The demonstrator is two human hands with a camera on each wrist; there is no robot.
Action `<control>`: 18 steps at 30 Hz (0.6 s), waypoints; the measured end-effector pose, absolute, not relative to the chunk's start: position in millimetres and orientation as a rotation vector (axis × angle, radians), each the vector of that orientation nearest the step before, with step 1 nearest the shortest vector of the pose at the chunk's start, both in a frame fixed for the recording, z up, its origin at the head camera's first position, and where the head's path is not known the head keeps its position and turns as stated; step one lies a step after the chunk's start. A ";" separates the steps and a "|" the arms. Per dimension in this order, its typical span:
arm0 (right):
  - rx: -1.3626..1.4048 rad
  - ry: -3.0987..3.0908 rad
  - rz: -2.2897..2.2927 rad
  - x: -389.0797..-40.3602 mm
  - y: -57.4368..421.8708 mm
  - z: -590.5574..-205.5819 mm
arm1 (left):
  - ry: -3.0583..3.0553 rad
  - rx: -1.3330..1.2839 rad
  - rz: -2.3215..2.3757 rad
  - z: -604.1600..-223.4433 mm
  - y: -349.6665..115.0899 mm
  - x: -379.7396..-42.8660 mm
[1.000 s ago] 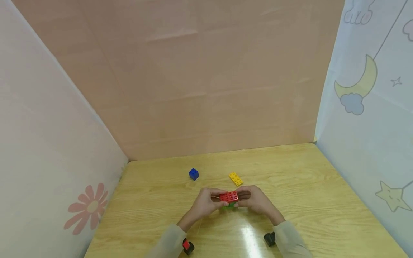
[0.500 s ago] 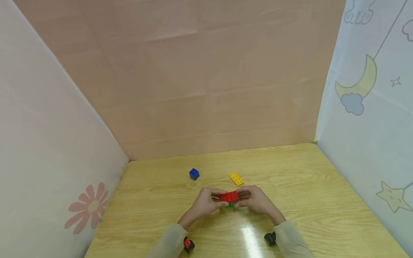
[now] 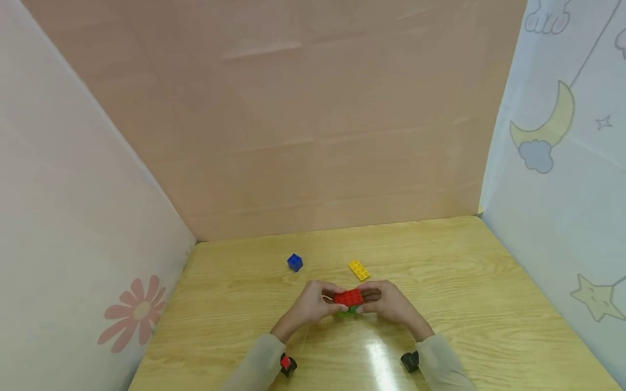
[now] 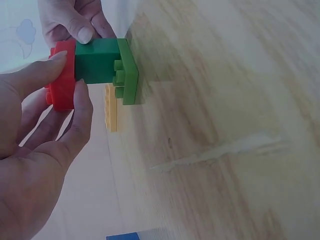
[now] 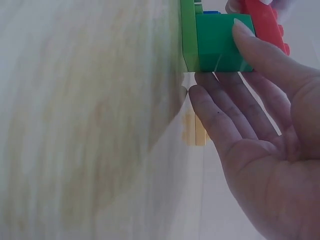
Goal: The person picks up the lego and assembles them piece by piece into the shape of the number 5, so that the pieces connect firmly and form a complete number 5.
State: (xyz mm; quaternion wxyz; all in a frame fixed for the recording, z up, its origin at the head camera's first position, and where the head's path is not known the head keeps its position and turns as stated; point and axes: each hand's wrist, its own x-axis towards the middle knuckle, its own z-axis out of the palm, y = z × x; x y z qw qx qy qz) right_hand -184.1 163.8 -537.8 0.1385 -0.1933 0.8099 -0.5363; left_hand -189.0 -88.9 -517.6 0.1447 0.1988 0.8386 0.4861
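Observation:
A small brick stack is held between both hands at the front middle of the table. On top is a flat red brick (image 3: pixel 348 297), over a dark green brick (image 4: pixel 95 62), with a light green plate (image 4: pixel 130 75) at the bottom. My left hand (image 3: pixel 313 304) pinches the red brick between thumb and fingers, as the left wrist view shows. From the other side my right hand (image 3: pixel 389 302) holds the dark green brick, its thumb on the near face and its fingers behind. In the right wrist view the red brick partly leaves the frame.
Behind the hands lie a blue brick (image 3: pixel 295 263) on the left and a yellow plate (image 3: pixel 359 270) on the right. The wooden table (image 3: pixel 220 304) is bounded by a tan back panel (image 3: pixel 313 136) and printed side panels. Black wrist devices sit under both sleeves.
Both hands keep their hold on the stack with hardly any movement. The shine on the red brick's top has faded since the first frame, and the head view has shifted slightly.

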 end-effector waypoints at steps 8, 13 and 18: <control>-0.543 2.370 -1.518 -182.3 164.6 -534.6 | 2.402 0.605 1.405 -515.2 -87.9 -189.2; -0.558 2.361 -1.511 -182.9 163.9 -532.6 | 2.393 0.607 1.424 -516.1 -87.4 -189.7; -0.566 2.337 -1.528 -183.4 162.5 -531.3 | 2.404 0.602 1.415 -515.2 -88.1 -188.1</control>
